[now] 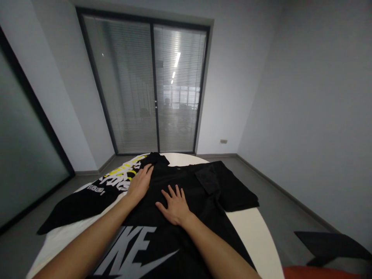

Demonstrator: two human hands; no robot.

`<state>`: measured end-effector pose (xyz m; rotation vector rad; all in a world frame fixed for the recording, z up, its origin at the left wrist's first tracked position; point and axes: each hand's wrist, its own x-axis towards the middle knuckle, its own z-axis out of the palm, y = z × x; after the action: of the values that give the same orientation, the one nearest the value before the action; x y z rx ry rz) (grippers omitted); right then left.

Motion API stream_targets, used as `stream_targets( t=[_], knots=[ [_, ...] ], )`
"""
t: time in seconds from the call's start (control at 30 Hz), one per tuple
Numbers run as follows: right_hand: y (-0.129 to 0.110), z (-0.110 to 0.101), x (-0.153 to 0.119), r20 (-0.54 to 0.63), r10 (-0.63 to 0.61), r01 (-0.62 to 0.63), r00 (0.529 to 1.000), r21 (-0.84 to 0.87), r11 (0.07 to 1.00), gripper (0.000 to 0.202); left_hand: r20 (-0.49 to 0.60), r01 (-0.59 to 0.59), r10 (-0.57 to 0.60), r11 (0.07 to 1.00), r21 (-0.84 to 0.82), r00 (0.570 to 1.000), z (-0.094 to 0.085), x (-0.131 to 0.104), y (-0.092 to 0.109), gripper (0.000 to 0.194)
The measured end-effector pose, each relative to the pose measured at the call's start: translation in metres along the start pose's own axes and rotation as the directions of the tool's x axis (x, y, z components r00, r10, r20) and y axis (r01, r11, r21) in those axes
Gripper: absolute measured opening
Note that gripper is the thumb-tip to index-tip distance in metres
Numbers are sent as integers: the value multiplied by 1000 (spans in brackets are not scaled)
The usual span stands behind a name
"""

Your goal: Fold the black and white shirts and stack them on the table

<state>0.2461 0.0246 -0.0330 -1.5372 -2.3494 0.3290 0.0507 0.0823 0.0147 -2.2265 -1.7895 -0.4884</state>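
Observation:
A black T-shirt [162,240] with large grey letters and a swoosh lies spread on the white round table [255,236], its neckline at the far side. My left hand [141,183] rests on its upper left part near the shoulder, fingers pointing away and close to each other. On the chest area my right hand [175,205] lies flat with its fingers spread. Neither hand visibly grips the fabric. A dark grey patch of cloth [208,179] shows near the right shoulder, by the right sleeve [235,190].
Another black shirt [84,201] with white and yellow print lies to the left, partly over white cloth or tabletop. A black chair part [334,245] and an orange seat [310,272] stand at the lower right. Beyond the table is a glass partition [133,89] with blinds.

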Motion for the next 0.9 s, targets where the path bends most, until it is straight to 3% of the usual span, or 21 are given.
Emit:
stream_targets(
  t=[0.13, 0.27, 0.43, 0.6, 0.9],
  knots=[
    [1, 2, 0, -7, -4, 4, 1000, 4, 1000, 78, 127, -63, 59, 997, 33, 990, 16, -16, 15, 61],
    [1, 3, 1, -6, -6, 6, 1000, 10, 1000, 78, 104, -9, 11, 1000, -18, 994, 25, -25, 15, 34],
    [3, 3, 1, 1, -11, 11, 1000, 20, 1000, 80, -36, 179, -182, 982, -65, 983, 20, -21, -5, 32],
    [2, 2, 2, 8, -5, 4, 1000, 19, 1000, 79, -11, 356, -357, 934, -29, 934, 18, -18, -33, 33],
    [2, 5, 4, 21, 4, -5, 1000, 23, 1000, 78, -6, 409, -410, 910, -74, 912, 36, -34, -46, 31]
  ],
)
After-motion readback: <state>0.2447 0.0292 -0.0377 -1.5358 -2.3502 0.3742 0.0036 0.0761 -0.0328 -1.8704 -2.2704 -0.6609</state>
